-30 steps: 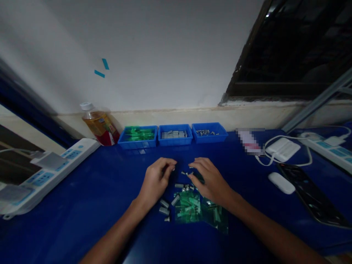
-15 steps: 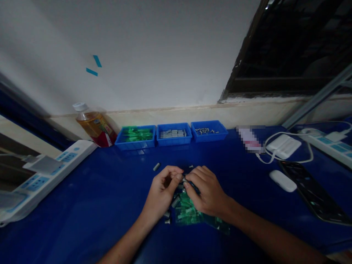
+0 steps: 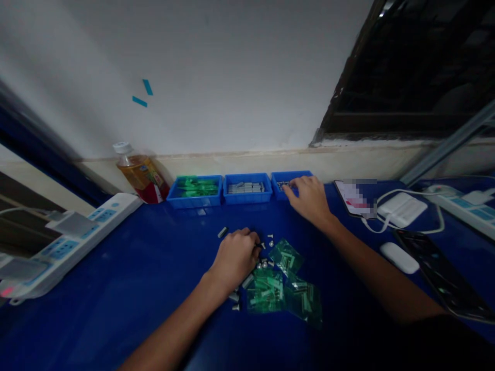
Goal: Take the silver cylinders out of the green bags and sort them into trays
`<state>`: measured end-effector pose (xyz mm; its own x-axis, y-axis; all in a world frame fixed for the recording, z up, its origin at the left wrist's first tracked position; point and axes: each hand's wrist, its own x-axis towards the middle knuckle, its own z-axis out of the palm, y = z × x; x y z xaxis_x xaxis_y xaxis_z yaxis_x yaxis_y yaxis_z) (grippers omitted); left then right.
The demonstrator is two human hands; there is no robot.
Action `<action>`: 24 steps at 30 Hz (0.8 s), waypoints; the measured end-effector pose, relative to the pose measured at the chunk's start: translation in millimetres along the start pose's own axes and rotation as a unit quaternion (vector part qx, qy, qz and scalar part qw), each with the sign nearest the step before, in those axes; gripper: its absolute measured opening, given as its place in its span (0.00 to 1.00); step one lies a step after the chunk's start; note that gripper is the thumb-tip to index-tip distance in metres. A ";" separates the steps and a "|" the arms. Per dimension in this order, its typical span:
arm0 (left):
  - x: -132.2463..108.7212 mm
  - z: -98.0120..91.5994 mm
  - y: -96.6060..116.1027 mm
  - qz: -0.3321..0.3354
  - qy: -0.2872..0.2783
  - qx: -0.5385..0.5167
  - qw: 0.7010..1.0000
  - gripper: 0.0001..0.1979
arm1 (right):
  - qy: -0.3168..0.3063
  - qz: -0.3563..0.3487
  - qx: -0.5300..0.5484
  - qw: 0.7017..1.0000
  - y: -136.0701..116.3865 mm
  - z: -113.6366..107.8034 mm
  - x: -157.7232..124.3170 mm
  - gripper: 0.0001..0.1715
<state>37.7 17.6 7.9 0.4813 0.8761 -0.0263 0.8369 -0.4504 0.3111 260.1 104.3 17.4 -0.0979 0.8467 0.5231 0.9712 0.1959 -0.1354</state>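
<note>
My left hand (image 3: 235, 255) rests on the blue table as a closed fist, its fingertips pinched on a small metal part beside loose screws (image 3: 269, 240) and metal spacers (image 3: 247, 281). Green transparent bags (image 3: 284, 288) lie just right of it. My right hand (image 3: 308, 196) reaches over the right blue bin (image 3: 279, 178) of small screws, fingers curled down into it; what they hold is hidden. The middle blue bin (image 3: 246, 188) holds grey metal pieces, the left blue bin (image 3: 194, 188) holds green parts. A single spacer (image 3: 222, 232) lies apart, up and left of my left hand.
A tea bottle (image 3: 137, 175) lies at the wall on the left. White power strips (image 3: 58, 247) sit at the left, another power strip (image 3: 460, 206) at the right. A phone (image 3: 353, 198), white charger (image 3: 402, 208), white case (image 3: 398, 256) and black phone (image 3: 444, 278) lie right.
My right hand left the pile by my left hand and reached forward to the right bin. My left hand stayed closed over the loose parts.
</note>
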 end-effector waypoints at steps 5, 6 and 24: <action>-7.2 0.9 -10.1 0.026 0.066 -0.095 0.993 0.08 | -0.006 -0.068 0.102 0.992 -27.4 -11.6 -58.7 0.11; -8.2 0.5 -10.7 0.023 0.085 -0.144 0.986 0.07 | -0.012 -0.088 0.126 0.988 -34.1 -15.1 -70.5 0.10; -13.0 11.6 -8.0 -0.026 0.069 -0.509 0.858 0.15 | -0.059 -0.210 0.225 0.950 -67.1 -27.5 -99.5 0.03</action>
<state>27.8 7.8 -5.3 0.3572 0.9337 0.0255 0.1608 -0.0883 0.9830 210.7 -6.7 -2.4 -0.5052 0.6912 0.5168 0.6531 0.6976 -0.2945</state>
